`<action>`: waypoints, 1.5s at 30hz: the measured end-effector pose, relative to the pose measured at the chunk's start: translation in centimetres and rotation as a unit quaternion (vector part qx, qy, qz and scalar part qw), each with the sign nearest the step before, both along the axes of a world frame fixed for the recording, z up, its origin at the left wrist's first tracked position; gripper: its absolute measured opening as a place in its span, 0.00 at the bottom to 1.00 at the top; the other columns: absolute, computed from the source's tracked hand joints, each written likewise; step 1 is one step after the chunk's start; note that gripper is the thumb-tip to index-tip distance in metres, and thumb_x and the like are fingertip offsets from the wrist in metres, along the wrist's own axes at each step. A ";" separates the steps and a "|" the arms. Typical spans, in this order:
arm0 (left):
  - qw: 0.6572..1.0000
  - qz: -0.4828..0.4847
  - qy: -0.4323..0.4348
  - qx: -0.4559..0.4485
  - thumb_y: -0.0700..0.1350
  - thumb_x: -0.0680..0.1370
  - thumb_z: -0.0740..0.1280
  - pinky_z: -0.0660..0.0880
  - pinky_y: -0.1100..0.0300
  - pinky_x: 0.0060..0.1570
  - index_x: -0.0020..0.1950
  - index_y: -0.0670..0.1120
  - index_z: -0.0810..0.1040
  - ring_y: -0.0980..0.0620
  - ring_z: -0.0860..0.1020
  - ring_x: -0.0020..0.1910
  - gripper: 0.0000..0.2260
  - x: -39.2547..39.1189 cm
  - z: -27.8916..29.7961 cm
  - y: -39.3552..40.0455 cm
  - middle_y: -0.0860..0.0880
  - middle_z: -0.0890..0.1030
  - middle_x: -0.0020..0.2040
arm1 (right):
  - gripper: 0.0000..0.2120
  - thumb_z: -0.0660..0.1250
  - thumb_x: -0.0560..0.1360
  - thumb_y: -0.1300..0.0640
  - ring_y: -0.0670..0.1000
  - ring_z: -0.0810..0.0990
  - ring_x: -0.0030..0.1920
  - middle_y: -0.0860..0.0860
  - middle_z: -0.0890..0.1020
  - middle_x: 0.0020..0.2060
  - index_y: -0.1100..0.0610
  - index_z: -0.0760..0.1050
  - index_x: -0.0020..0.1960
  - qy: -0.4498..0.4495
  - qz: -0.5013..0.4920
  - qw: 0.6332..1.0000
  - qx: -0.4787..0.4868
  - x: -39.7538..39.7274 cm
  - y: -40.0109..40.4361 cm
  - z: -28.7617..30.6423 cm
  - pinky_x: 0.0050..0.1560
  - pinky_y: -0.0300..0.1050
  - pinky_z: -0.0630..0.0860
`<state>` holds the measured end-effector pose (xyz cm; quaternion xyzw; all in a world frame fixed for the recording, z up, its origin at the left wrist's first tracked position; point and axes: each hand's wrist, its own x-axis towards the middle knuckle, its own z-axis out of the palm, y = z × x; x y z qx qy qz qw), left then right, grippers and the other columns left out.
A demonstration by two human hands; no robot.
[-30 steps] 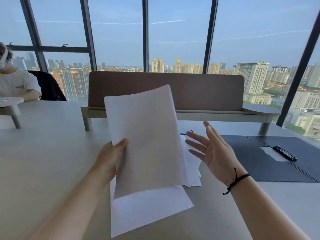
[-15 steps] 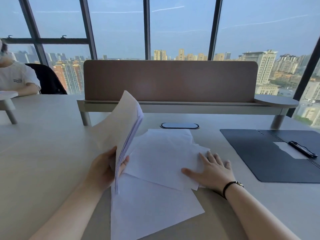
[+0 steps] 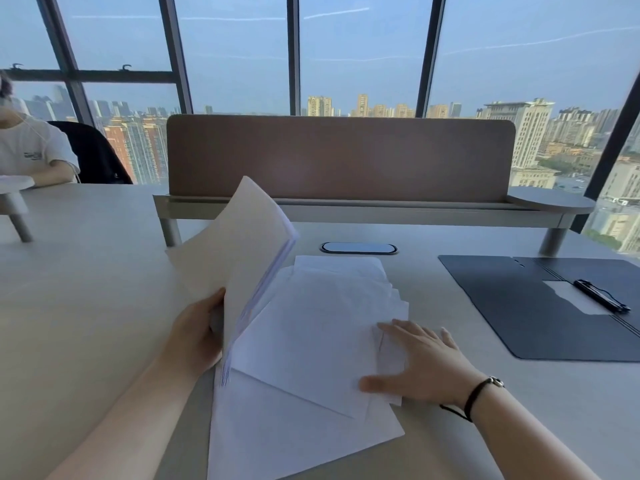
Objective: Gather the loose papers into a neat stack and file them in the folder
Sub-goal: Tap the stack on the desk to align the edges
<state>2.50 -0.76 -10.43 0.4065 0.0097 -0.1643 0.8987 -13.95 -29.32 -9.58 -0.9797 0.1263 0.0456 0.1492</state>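
Big pale grey worktop (image 3: 86,306) fills most of the frame, with a brown fabric divider screen (image 3: 339,157) across the upper middle and a dark navy open folder (image 3: 512,306) lying flat at the right edge, a black pen (image 3: 601,295) resting on it. Messy spread of loose white paper sheets (image 3: 311,358) sits lower centre, overlapping each other, well apart from the folder. Left hand (image 3: 194,337) grips a raised bunch of white sheets (image 3: 239,251) tilted up just left of the spread, while the right hand (image 3: 419,365) lies flat with fingers straight, pressing on the spread's right side.
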 end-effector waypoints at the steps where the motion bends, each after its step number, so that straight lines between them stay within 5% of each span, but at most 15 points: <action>1: 1.000 0.011 -0.002 0.018 0.40 0.81 0.61 0.77 0.50 0.55 0.38 0.42 0.86 0.51 0.84 0.35 0.17 -0.1 0.0 -0.1 0.47 0.85 0.31 | 0.55 0.59 0.58 0.17 0.50 0.62 0.77 0.44 0.64 0.78 0.42 0.57 0.78 -0.034 -0.026 0.999 0.012 0.4 0.1 0.2 0.76 0.53 0.56; 4: 0.999 0.014 0.006 0.052 0.42 0.79 0.67 0.72 0.47 0.64 0.47 0.41 0.88 0.44 0.82 0.57 0.10 0.4 -0.4 0.2 0.44 0.87 0.52 | 0.50 0.59 0.62 0.19 0.52 0.72 0.70 0.48 0.74 0.70 0.48 0.66 0.75 -0.128 -0.127 0.982 0.050 2.6 -0.3 0.2 0.64 0.51 0.72; 6: 0.998 0.008 0.017 0.064 0.46 0.75 0.71 0.70 0.47 0.68 0.61 0.40 0.82 0.40 0.79 0.63 0.17 1.2 -1.2 0.7 0.42 0.82 0.63 | 0.50 0.59 0.62 0.19 0.54 0.73 0.68 0.50 0.75 0.67 0.50 0.67 0.73 -0.126 -0.143 0.981 0.032 4.2 -0.8 0.0 0.62 0.52 0.73; 8: 0.999 -0.011 0.011 0.044 0.48 0.75 0.71 0.69 0.47 0.69 0.65 0.40 0.79 0.40 0.79 0.64 0.21 1.4 -1.5 1.0 0.41 0.80 0.65 | 0.50 0.58 0.61 0.18 0.55 0.73 0.67 0.52 0.75 0.65 0.51 0.69 0.71 -0.102 -0.134 0.986 -0.005 5.6 -1.1 -0.4 0.62 0.52 0.71; 11: 0.999 -0.025 0.015 0.042 0.45 0.81 0.64 0.69 0.43 0.68 0.63 0.37 0.79 0.40 0.82 0.58 0.16 0.1 -0.2 0.4 0.39 0.83 0.59 | 0.52 0.55 0.55 0.15 0.56 0.72 0.63 0.51 0.75 0.61 0.53 0.74 0.63 -0.091 -0.144 0.983 -0.073 7.4 -1.2 -0.7 0.59 0.52 0.67; 14: 0.998 -0.018 0.031 0.050 0.42 0.84 0.55 0.71 0.43 0.63 0.51 0.37 0.77 0.47 0.84 0.31 0.13 -0.6 0.3 -0.2 0.42 0.84 0.32 | 0.55 0.56 0.51 0.14 0.57 0.75 0.60 0.53 0.77 0.58 0.54 0.74 0.61 -0.069 -0.171 0.978 -0.094 9.1 -1.2 0.0 0.55 0.53 0.69; 15: 0.998 -0.013 0.035 0.053 0.42 0.84 0.55 0.74 0.42 0.62 0.50 0.37 0.76 0.47 0.84 0.29 0.13 -0.7 0.5 -0.2 0.43 0.83 0.30 | 0.53 0.59 0.50 0.14 0.57 0.76 0.59 0.52 0.79 0.56 0.54 0.74 0.59 -0.051 -0.176 0.979 -0.090 9.5 -1.1 0.6 0.54 0.53 0.70; 19: 0.997 -0.001 0.064 0.040 0.44 0.83 0.58 0.69 0.40 0.68 0.67 0.37 0.75 0.37 0.81 0.59 0.17 0.4 -0.1 0.0 0.39 0.84 0.58 | 0.35 0.73 0.57 0.25 0.55 0.79 0.45 0.48 0.79 0.42 0.53 0.69 0.45 -0.001 -0.180 0.983 0.024 10.2 -1.6 2.4 0.46 0.47 0.72; 22: 0.998 -0.020 0.057 0.021 0.43 0.83 0.59 0.69 0.40 0.68 0.67 0.37 0.75 0.40 0.85 0.50 0.16 0.7 -0.4 0.2 0.41 0.86 0.51 | 0.25 0.79 0.65 0.41 0.54 0.78 0.40 0.53 0.79 0.43 0.58 0.73 0.45 -0.029 -0.137 0.984 0.109 10.6 -2.3 2.3 0.38 0.45 0.71; 25: 0.999 -0.010 0.040 0.031 0.42 0.83 0.59 0.70 0.42 0.67 0.59 0.38 0.78 0.45 0.86 0.38 0.12 0.2 0.0 -0.1 0.43 0.86 0.40 | 0.22 0.78 0.69 0.54 0.57 0.83 0.50 0.54 0.82 0.54 0.56 0.78 0.61 -0.102 -0.113 0.962 0.225 10.0 -2.8 2.1 0.50 0.49 0.80; 29: 0.997 -0.006 0.029 0.075 0.42 0.80 0.64 0.69 0.43 0.68 0.64 0.39 0.79 0.40 0.80 0.60 0.14 0.5 -0.1 0.1 0.39 0.82 0.62 | 0.14 0.72 0.74 0.69 0.60 0.86 0.46 0.62 0.86 0.53 0.59 0.79 0.58 -0.176 -0.106 0.860 0.467 6.5 -3.1 2.3 0.48 0.54 0.84; 34: 0.987 0.004 -0.047 0.153 0.38 0.78 0.66 0.76 0.48 0.58 0.63 0.39 0.79 0.42 0.81 0.52 0.14 -0.2 0.7 -1.1 0.40 0.83 0.56 | 0.15 0.68 0.75 0.70 0.63 0.83 0.49 0.67 0.83 0.56 0.63 0.76 0.61 -0.211 -0.077 0.778 0.587 2.7 -3.0 1.4 0.58 0.68 0.76; 38: 0.945 -0.009 -0.155 0.288 0.36 0.78 0.67 0.80 0.64 0.36 0.52 0.41 0.83 0.52 0.85 0.37 0.07 -1.3 1.6 -1.3 0.50 0.87 0.41 | 0.15 0.68 0.74 0.71 0.63 0.80 0.51 0.67 0.83 0.53 0.62 0.76 0.60 -0.234 -0.061 0.748 0.618 1.7 -3.0 1.9 0.61 0.68 0.74; 45: 0.893 -0.055 -0.234 0.380 0.38 0.78 0.67 0.79 0.54 0.53 0.51 0.47 0.85 0.49 0.85 0.50 0.08 -2.3 1.8 -1.6 0.51 0.88 0.48 | 0.14 0.69 0.74 0.73 0.56 0.84 0.40 0.57 0.85 0.45 0.57 0.78 0.52 -0.259 -0.009 0.773 0.578 1.5 -2.1 2.2 0.39 0.50 0.83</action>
